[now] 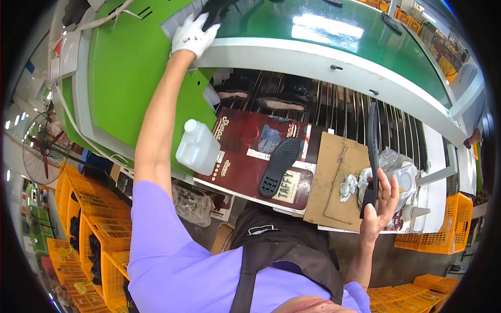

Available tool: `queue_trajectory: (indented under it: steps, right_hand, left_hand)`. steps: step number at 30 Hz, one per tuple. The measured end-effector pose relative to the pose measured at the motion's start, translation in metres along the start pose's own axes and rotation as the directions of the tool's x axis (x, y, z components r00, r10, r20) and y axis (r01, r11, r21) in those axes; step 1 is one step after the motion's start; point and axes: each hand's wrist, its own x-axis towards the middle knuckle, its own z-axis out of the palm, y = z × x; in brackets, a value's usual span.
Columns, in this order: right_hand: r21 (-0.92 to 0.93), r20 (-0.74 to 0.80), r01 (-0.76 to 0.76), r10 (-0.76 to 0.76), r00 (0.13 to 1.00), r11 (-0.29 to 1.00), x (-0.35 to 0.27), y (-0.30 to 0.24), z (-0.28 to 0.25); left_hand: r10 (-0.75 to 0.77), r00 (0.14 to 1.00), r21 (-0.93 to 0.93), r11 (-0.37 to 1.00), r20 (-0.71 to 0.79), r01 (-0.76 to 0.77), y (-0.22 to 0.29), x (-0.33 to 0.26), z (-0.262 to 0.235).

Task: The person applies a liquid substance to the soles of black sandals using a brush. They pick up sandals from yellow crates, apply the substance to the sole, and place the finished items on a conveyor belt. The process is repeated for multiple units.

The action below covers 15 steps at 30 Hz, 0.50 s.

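Observation:
My right hand is bare and closed round the lower end of a black shoe sole, which it holds up edge-on. Far to the left, my left hand wears a white glove, its fingers spread at the end of the green conveyor belt. A dark object lies at those fingertips, too cut off by the frame's edge to name. Another black shoe sole rests tread up on a dark red printed cardboard sheet in front of me.
A translucent plastic jug stands left of the soles. Brown cardboard lies to the right, beside crumpled plastic and a white-nozzled bottle. Dark shoes sit on rollers under the belt's white frame. Orange crates stack at left.

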Motion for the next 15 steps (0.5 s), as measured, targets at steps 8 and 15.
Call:
queue_trajectory:
  steps: [8,15]
  right_hand:
    - [-0.149,0.147,0.146,-0.124,0.981,0.978,0.050,-0.028,0.011]
    - [-0.152,0.310,0.257,-0.201,0.929,0.954,0.194,-0.061,0.104]
  left_hand:
    - [-0.378,0.891,-0.013,0.919,0.252,0.393,-0.011,0.043,0.046]
    - [-0.318,0.910,-0.060,0.937,0.265,0.344,-0.033,0.076,0.072]
